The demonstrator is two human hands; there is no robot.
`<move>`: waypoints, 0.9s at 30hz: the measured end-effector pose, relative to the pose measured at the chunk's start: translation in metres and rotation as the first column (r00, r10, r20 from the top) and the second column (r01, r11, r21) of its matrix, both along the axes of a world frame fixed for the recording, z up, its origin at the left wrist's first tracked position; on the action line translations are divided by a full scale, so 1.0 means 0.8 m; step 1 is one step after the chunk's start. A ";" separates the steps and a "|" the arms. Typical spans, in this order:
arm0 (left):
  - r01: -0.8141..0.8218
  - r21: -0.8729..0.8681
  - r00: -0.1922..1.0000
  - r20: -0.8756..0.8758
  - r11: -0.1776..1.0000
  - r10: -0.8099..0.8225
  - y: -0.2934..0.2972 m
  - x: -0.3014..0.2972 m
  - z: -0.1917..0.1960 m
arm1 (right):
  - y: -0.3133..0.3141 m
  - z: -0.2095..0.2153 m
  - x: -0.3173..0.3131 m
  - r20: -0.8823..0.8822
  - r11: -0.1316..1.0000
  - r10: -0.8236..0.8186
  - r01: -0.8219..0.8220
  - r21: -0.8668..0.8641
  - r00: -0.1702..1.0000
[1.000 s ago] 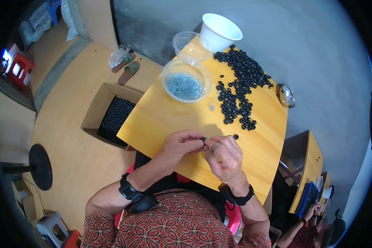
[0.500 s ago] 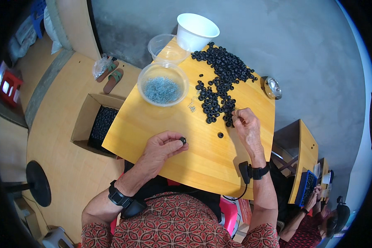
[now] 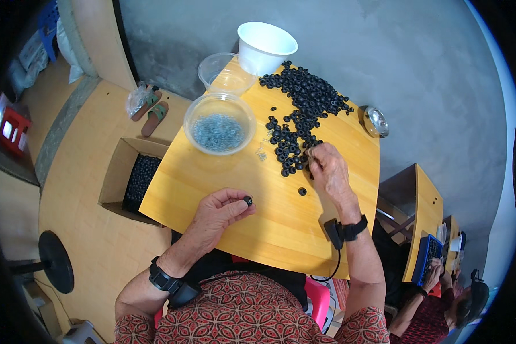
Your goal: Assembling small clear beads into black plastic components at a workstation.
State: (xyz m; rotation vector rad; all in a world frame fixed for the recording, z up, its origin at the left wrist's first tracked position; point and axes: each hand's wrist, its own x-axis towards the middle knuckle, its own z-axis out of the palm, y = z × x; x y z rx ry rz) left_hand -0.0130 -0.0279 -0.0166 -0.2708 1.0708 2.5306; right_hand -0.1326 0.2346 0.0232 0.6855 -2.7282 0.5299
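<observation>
My left hand pinches a small black round part with a hole between thumb and fingers, above the near half of the wooden table. On the right, my right hand reaches to the near edge of a pile of black ring-like parts. Its thumb and fingers are drawn together; whatever they hold is hidden. One loose black part lies apart, left of that hand. A clear round tub holds many tiny silvery pieces, and a few similar pieces lie beside it.
An empty-looking clear tub and a white bowl stand at the table's far end. A shiny metal bowl is at the right edge. On the floor left sits a cardboard box of black parts. A co-worker sits lower right.
My right hand has shifted slightly left and up along the pile's edge. My left hand still pinches the black part, a little lower and further left. The view has tilted slightly.
</observation>
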 end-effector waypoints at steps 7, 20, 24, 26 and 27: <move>0.004 -0.012 1.000 -0.019 1.000 -0.004 -0.002 -0.001 -0.002 | -0.009 0.000 -0.044 -0.015 0.975 -0.039 0.041 0.220 0.999; 0.004 -0.010 1.000 -0.030 1.000 -0.005 0.004 0.000 0.004 | -0.025 0.003 -0.028 0.060 0.993 -0.118 0.119 -0.016 0.991; -0.022 -0.024 1.000 0.009 0.999 0.022 0.007 0.007 0.004 | -0.056 0.041 0.049 0.474 0.786 0.102 0.221 -0.577 0.875; -0.020 -0.021 1.000 0.016 1.000 0.021 0.012 0.005 0.008 | -0.058 0.042 0.076 0.505 0.740 0.157 0.237 -0.629 0.849; -0.012 -0.012 0.999 -0.037 1.000 0.012 0.013 0.006 0.011 | -0.059 0.041 0.087 0.472 0.723 0.196 0.199 -0.662 0.859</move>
